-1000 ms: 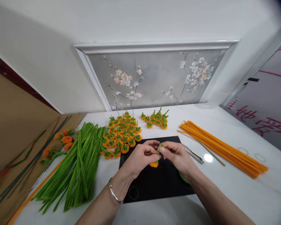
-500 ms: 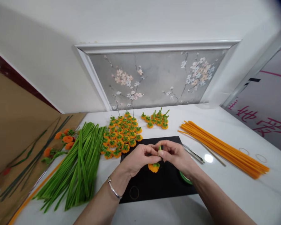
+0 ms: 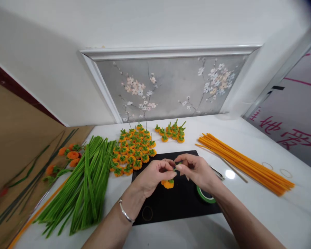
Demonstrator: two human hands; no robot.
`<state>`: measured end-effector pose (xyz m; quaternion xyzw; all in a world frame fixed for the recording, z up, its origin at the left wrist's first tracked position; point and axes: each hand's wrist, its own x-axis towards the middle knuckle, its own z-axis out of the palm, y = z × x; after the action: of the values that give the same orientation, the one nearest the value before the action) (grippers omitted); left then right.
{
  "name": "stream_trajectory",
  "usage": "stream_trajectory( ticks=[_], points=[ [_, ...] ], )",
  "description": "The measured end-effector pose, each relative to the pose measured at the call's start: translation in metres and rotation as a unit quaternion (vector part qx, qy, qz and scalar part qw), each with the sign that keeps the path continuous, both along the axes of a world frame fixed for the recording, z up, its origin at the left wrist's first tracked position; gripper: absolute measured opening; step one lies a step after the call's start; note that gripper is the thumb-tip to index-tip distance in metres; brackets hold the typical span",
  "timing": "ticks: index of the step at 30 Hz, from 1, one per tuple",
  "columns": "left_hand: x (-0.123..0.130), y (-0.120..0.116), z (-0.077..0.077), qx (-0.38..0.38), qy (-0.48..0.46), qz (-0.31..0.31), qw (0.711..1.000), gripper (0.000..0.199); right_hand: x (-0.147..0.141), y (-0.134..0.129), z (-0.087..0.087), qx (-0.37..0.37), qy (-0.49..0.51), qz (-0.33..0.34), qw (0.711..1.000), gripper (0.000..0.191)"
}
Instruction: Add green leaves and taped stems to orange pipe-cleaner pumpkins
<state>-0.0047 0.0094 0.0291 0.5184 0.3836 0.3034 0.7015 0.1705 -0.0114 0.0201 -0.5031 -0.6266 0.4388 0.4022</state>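
Both my hands meet above a black mat [image 3: 171, 207]. My left hand [image 3: 155, 174] has its fingertips pinched on the green pipe-cleaner stem of a small pumpkin-like ornament [image 3: 168, 184]. Its fuzzy orange body hangs just below those fingers, partly hidden by them. My right hand [image 3: 195, 169] pinches the same green stem [image 3: 178, 166] close to the left fingertips; how the stem runs between the fingers is mostly hidden. Beside my right wrist a roll of green tape [image 3: 206, 197] lies on the mat.
Green pipe cleaners [image 3: 89, 186] lie bundled at the left, orange pipe cleaners [image 3: 246, 164] at the right. Several finished orange ornaments [image 3: 134, 148] crowd behind the mat, with a smaller group [image 3: 171, 131] further back. Metal tweezers [image 3: 217, 173] lie by my right hand. Orange flowers [image 3: 72, 155] rest on brown paper.
The green stem stood upright between my fingertips and now slants over to the right. My right hand has turned slightly, and more of the tape roll shows. The view shifted a little.
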Motion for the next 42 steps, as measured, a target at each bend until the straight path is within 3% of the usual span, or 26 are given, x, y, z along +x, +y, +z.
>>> stream_trajectory(
  ticks=[3,9,16,25,30,42],
  points=[
    [0.001,-0.001,0.0,0.058,0.041,0.019,0.997,0.014,-0.001,-0.001,-0.002,-0.003,-0.044,-0.003,0.999,0.023],
    [0.004,-0.004,0.006,0.122,0.109,0.03,0.986,0.013,-0.003,-0.002,-0.001,0.081,-0.081,-0.027,0.993,0.022],
    [-0.004,0.002,0.012,0.08,0.083,-0.103,0.988,0.021,-0.003,-0.004,0.003,0.087,-0.03,0.034,0.995,0.025],
    [-0.001,0.0,0.004,0.044,0.016,-0.012,0.999,0.011,0.001,-0.003,-0.001,0.038,-0.03,0.052,0.997,0.02],
    [-0.001,0.0,0.006,0.021,-0.001,-0.004,1.0,0.015,0.004,-0.003,0.003,0.038,-0.016,0.052,0.998,0.019],
    [0.002,-0.005,0.015,0.164,0.127,0.05,0.977,0.015,-0.001,-0.004,0.006,0.069,-0.035,-0.009,0.997,0.02]
  ],
)
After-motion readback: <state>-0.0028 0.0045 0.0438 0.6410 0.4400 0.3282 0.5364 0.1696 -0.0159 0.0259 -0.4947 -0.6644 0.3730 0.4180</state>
